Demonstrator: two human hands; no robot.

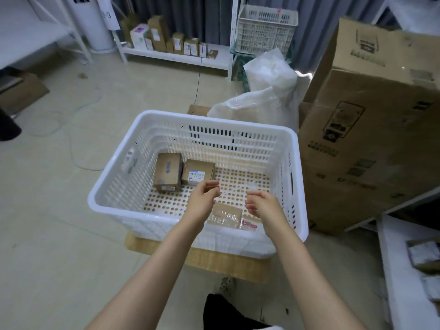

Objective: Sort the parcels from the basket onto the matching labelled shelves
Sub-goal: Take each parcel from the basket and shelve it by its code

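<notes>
Fingers [213, 184] on my left hand [203, 196] and right hand [262, 202] hang loosely curled, gripping nothing I can make out, over the white basket [114, 194]. Beneath them lies a flat clear-wrapped parcel [226, 214]. Two cardboard parcels [167, 171] touch at the far left. The basket rests on a wooden board [202, 258] on pale floor tiles [59, 210]. Beyond, a white shelf [176, 57] holds boxes, and a large carton [371, 129] stands to the right.

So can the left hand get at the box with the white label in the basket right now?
Probably yes. The left hand hovers over the open basket just short of the labelled box, nothing between them. The taller box sits close on its left, so gripping from above looks easiest.
</notes>
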